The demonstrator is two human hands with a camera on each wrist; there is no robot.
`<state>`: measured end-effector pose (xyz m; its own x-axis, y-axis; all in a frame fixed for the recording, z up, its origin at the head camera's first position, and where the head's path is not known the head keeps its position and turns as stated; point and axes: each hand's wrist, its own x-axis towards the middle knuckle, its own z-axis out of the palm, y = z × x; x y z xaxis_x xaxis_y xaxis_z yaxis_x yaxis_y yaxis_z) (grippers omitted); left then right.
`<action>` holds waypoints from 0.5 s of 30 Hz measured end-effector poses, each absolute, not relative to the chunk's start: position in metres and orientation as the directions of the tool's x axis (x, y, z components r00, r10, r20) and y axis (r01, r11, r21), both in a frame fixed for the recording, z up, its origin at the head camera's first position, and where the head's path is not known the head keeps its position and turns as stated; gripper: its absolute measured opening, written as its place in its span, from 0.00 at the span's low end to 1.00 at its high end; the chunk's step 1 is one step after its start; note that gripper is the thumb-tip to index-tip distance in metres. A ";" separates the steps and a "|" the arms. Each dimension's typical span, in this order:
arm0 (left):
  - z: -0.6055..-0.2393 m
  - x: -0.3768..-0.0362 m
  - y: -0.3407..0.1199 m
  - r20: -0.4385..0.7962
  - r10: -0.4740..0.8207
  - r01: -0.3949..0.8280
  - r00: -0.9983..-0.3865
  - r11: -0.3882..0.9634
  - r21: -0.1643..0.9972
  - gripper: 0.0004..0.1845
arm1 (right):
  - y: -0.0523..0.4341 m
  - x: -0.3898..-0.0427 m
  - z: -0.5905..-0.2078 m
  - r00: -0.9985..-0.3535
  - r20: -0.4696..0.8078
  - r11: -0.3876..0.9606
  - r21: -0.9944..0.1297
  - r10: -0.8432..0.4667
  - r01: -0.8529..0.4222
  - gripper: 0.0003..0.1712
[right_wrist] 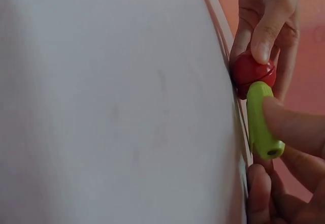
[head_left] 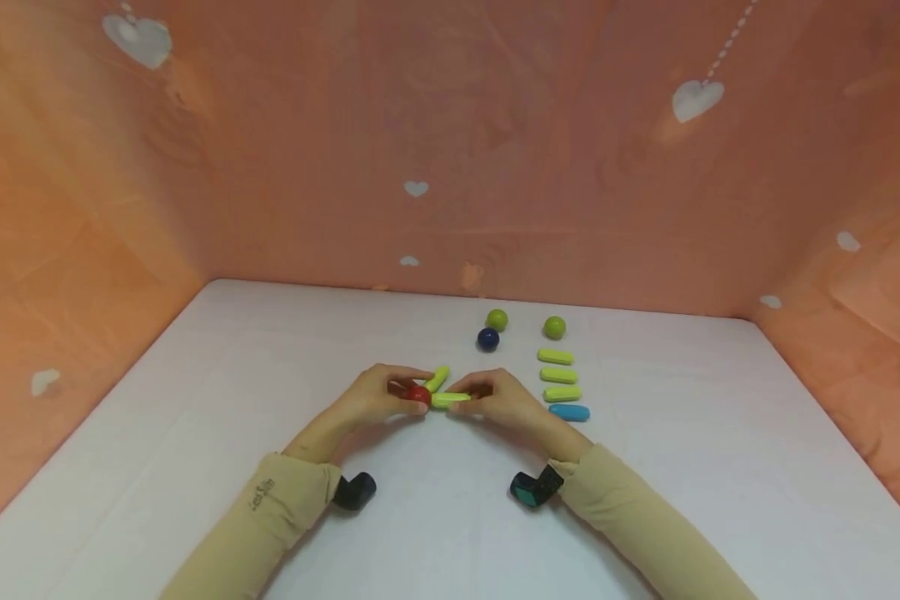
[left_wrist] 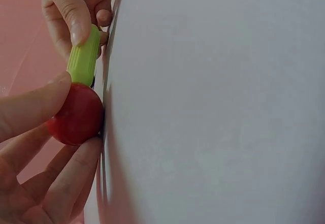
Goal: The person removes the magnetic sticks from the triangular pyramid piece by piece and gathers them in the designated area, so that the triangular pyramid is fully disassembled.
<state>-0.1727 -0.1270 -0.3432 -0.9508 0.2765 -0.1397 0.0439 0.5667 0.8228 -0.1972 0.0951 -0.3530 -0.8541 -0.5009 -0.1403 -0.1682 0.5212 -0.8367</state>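
My left hand (head_left: 378, 398) pinches a red ball (head_left: 418, 395) on the white table (head_left: 270, 400); the ball (left_wrist: 76, 115) shows between thumb and fingers in the left wrist view. My right hand (head_left: 495, 398) holds a lime-green rod (head_left: 451, 399) whose end touches the ball. The rod (right_wrist: 261, 120) and the ball (right_wrist: 252, 71) meet in the right wrist view. A second lime rod (head_left: 437, 378) slants up from the ball, behind the hands.
To the right lie three lime rods (head_left: 559, 374) in a column with a blue rod (head_left: 568, 412) below them. Behind stand two green balls (head_left: 497, 319) (head_left: 554, 327) and a dark blue ball (head_left: 487, 338). Orange walls enclose the table on three sides.
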 end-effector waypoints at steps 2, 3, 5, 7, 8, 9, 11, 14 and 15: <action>-0.342 -0.173 -0.127 -0.143 0.273 0.039 -0.951 0.567 0.823 0.25 | 0.097 -0.197 -0.352 -0.853 -0.139 0.517 -0.839 -0.503 -0.168 0.13; -0.342 -0.173 -0.127 -0.147 0.273 0.034 -0.951 0.563 0.826 0.25 | 0.098 -0.197 -0.352 -0.851 -0.141 0.511 -0.844 -0.505 -0.164 0.14; -0.342 -0.174 -0.127 -0.156 0.271 0.022 -0.950 0.555 0.832 0.25 | 0.100 -0.197 -0.352 -0.850 -0.148 0.504 -0.850 -0.506 -0.152 0.15; -0.342 -0.174 -0.127 -0.167 0.272 0.011 -0.948 0.552 0.834 0.25 | 0.103 -0.196 -0.353 -0.849 -0.156 0.500 -0.854 -0.504 -0.140 0.15; -0.342 -0.174 -0.127 -0.174 0.272 0.005 -0.946 0.550 0.835 0.25 | 0.104 -0.196 -0.354 -0.847 -0.156 0.499 -0.855 -0.508 -0.141 0.15; -0.342 -0.174 -0.127 -0.182 0.274 -0.002 -0.944 0.549 0.836 0.25 | 0.105 -0.196 -0.354 -0.847 -0.159 0.500 -0.855 -0.508 -0.140 0.15; -0.341 -0.174 -0.126 -0.203 0.268 -0.022 -0.942 0.553 0.833 0.25 | 0.106 -0.195 -0.354 -0.847 -0.156 0.502 -0.852 -0.509 -0.145 0.15; -0.340 -0.174 -0.125 -0.217 0.253 -0.041 -0.943 0.560 0.827 0.25 | 0.106 -0.193 -0.354 -0.847 -0.141 0.494 -0.855 -0.513 -0.157 0.15; -0.340 -0.174 -0.125 -0.223 0.247 -0.049 -0.943 0.562 0.826 0.25 | 0.105 -0.192 -0.353 -0.850 -0.141 0.494 -0.856 -0.508 -0.154 0.15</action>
